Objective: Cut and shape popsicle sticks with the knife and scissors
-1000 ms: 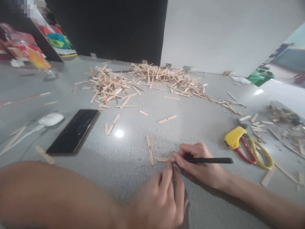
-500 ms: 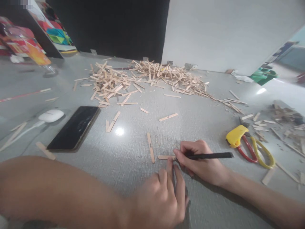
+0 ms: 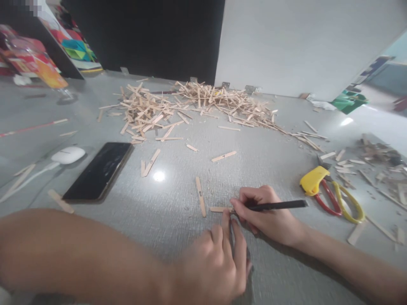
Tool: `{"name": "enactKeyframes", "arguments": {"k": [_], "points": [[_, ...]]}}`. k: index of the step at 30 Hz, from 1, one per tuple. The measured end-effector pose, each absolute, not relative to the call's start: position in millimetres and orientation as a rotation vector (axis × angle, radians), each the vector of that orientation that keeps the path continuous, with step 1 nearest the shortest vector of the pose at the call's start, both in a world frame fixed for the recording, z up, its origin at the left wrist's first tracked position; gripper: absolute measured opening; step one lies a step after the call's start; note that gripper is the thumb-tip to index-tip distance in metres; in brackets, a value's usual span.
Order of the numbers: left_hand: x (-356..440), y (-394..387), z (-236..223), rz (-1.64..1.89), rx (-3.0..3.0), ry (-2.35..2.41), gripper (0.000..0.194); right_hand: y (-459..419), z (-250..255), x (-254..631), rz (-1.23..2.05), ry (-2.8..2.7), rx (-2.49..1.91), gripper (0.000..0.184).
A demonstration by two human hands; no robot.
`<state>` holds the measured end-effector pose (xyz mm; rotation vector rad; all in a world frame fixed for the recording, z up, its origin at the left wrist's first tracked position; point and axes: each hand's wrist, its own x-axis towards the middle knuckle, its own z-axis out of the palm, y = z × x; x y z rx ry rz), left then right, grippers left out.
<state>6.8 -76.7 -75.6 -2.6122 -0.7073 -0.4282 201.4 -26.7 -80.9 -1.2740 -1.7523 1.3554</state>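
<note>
My right hand [image 3: 265, 216] is closed around a black pen [image 3: 280, 205], its barrel tilted out to the right. The pen's tip is hidden behind my fingers, over a small wooden craft stick [image 3: 219, 209] lying flat on the table. My left hand [image 3: 219, 258] rests below it, index and middle fingers stretched out, with the index fingertip touching the stick's lower edge. Just left of this stick lies another craft stick [image 3: 200, 197] with a dark mark at its middle. Farther up, a marked stick [image 3: 224, 156] and a third marked one [image 3: 151, 162] lie apart.
Heaped wooden sticks [image 3: 146, 108] lie along the back by a black-and-white panel [image 3: 299, 46]. To the left are a phone [image 3: 100, 171], a white mouse [image 3: 68, 155] and a bottle [image 3: 51, 70]. Yellow-and-red-handled cutters [image 3: 330, 190] and wood scraps [image 3: 378, 152] lie at right.
The pen's back end has tipped slightly up and left. Both hands stay in nearly the same place on the stick; the whole view has shifted very slightly.
</note>
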Motion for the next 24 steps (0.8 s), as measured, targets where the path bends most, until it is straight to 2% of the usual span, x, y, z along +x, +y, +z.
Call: {"name": "enactKeyframes", "arguments": {"k": [17,24], "points": [[6,-75,-77,-0.448,-2.597,-0.688,0.047,-26,-80,201,1.344,-1.783,-1.235,0.043],[5,-76,-79,-0.434,-2.616,-0.678,0.045,-20,-66,204,1.241,-1.521,-1.244,0.044]]}}
